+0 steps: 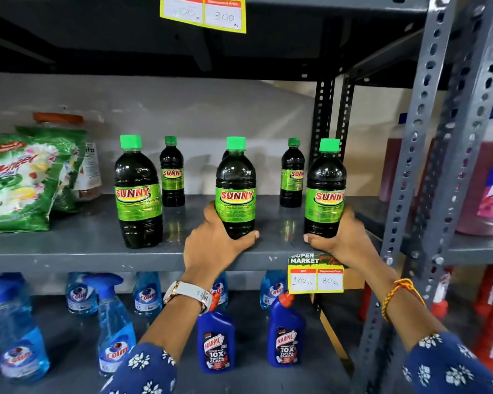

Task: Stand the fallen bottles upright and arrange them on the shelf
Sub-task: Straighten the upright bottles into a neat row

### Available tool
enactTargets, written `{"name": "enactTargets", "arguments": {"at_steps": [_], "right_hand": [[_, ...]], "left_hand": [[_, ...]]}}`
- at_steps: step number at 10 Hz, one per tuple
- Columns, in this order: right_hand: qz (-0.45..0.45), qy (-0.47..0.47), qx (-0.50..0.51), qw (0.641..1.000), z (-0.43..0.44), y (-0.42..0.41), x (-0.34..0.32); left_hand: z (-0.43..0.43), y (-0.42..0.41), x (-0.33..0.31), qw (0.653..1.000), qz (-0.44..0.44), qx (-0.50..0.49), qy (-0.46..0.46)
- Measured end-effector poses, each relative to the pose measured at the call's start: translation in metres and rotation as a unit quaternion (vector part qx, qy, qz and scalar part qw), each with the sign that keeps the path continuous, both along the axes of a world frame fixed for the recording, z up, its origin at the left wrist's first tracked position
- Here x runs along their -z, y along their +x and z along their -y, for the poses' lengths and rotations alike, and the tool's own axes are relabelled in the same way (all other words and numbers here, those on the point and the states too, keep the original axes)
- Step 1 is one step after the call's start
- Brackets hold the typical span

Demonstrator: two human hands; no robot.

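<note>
Bottles with green caps and "SUNNY" labels were found standing upright on the grey metal shelf point(69, 245), five in all. Nearest the front edge, the middle bottle point(235, 189) was gripped low around its base by the left hand point(214, 245), the thumb wrapped across the front and the fingers hidden behind. A white watch point(190, 292) was worn on that wrist. The right-hand bottle point(325, 191) was clasped in the same way by the right hand point(342, 240), whose wrist was ringed by an orange thread band point(399, 294). Both sleeves were seen to be blue with white flowers. A yellow price tag point(315, 275) was fixed to the shelf lip just below the right hand. To the left, a third large bottle point(138, 194) stood untouched, well apart from both hands. Farther back, two smaller bottles point(172, 172) point(292, 173) were set near the wall, one behind each gap in the front row. At the far left of the shelf, a green detergent packet point(20, 183) was propped at a lean.
</note>
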State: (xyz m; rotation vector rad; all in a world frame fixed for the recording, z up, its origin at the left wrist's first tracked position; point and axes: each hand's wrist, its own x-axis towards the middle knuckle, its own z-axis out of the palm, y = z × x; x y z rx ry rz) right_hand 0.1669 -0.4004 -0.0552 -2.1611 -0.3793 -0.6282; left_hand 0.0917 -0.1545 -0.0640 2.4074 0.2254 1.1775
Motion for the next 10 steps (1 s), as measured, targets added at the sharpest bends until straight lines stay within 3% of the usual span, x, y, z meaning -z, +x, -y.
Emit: {"name": "enactTargets", "arguments": {"at_steps": [4, 7, 8, 9, 10], "right_hand": [[0.014, -0.005, -0.017, 1.0, 0.0, -0.001, 0.0], [-0.043, -0.019, -0.039, 0.998, 0.003, -0.001, -0.008], [-0.039, 0.015, -0.037, 0.998, 0.001, -0.012, -0.011], [0.027, 0.128, -0.036, 0.991, -0.002, -0.027, -0.007], [0.123, 0.18, -0.033, 0.975, -0.01, -0.053, -0.007]], "left_hand": [[0.0, -0.001, 0.0, 1.0, 0.004, 0.007, 0.008], [0.0, -0.002, -0.001, 1.0, -0.014, 0.005, 0.013], [0.002, -0.005, -0.002, 1.0, -0.022, 0.009, 0.003], [0.0, -0.013, -0.003, 0.996, -0.035, 0.059, -0.05], [-0.01, -0.036, 0.0, 0.983, 0.038, 0.147, -0.104]]}}
